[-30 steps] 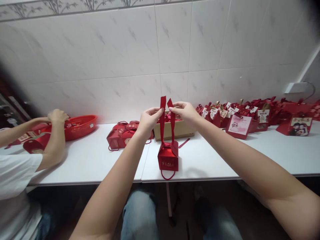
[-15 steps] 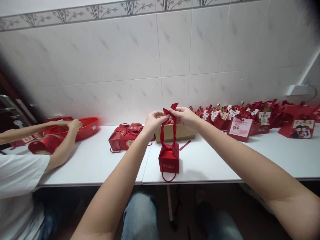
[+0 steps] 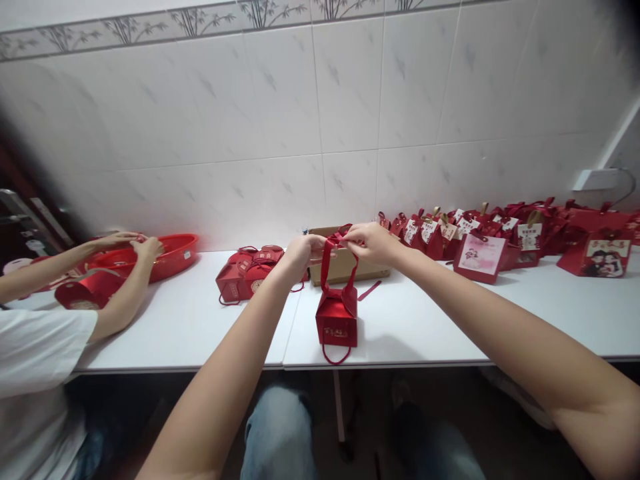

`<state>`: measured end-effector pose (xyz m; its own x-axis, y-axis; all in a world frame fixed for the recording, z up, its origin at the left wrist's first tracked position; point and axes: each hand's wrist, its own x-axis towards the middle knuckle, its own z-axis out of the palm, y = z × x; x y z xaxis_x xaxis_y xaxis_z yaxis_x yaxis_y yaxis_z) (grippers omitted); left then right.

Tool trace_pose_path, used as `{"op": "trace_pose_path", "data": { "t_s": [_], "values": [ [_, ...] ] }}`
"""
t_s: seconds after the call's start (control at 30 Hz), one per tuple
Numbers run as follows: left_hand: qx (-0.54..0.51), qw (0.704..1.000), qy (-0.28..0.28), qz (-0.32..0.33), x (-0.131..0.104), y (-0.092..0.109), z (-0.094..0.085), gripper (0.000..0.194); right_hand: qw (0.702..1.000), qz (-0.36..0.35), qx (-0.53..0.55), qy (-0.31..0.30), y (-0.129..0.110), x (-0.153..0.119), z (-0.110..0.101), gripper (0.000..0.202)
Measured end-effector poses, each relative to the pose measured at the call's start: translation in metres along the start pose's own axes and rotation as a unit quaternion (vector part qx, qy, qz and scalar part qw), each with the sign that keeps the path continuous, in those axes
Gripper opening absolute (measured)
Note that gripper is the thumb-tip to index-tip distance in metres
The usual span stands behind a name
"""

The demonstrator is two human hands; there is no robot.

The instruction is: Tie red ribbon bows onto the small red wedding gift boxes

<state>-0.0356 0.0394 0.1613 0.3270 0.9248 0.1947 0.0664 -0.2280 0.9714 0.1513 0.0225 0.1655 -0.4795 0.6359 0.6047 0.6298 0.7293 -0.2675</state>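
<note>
A small red gift box (image 3: 337, 321) with gold lettering stands near the table's front edge, a thin cord loop hanging from its lower front. Two lengths of red ribbon (image 3: 326, 265) rise from its top and meet between my hands. My left hand (image 3: 306, 252) pinches the ribbon from the left, and my right hand (image 3: 367, 241) grips it from the right, a little above the box. A loose red strip (image 3: 369, 291) lies on the table to the right of the box. Behind my hands is a gold-brown tray (image 3: 370, 265), partly hidden.
Red boxes with cords (image 3: 250, 270) sit left of centre. Several tagged red bags (image 3: 480, 257) line the wall at right. At far left, another person's hands (image 3: 147, 248) work over a red basin (image 3: 175, 257). The white table (image 3: 200, 333) ends near my knees.
My hands have moved slightly down, and the crossed ribbon ends that stuck up are now folded between my fingers. The other person's hands have shifted a little at the basin.
</note>
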Motion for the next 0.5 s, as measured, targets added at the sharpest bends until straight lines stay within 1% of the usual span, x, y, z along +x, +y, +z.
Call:
{"op": "trace_pose_path", "data": {
  "t_s": [0.07, 0.17, 0.37, 0.5],
  "values": [
    [0.005, 1.000, 0.014, 0.012, -0.001, -0.002, 0.001, 0.023, 0.999, 0.008, -0.025, 0.023, -0.002, 0.001, 0.003, 0.022],
    [0.023, 0.999, 0.025, 0.042, -0.003, -0.004, 0.001, 0.023, 0.998, 0.022, -0.024, 0.054, -0.004, 0.002, 0.006, 0.024],
    [0.079, 0.990, 0.058, 0.097, -0.009, -0.001, 0.003, 0.022, 0.995, 0.029, 0.007, 0.098, -0.002, 0.003, 0.013, 0.029],
    [0.121, 0.978, 0.093, 0.139, -0.008, -0.003, 0.006, 0.023, 0.991, 0.040, 0.070, 0.105, -0.001, 0.001, 0.017, 0.028]
  ]
}}
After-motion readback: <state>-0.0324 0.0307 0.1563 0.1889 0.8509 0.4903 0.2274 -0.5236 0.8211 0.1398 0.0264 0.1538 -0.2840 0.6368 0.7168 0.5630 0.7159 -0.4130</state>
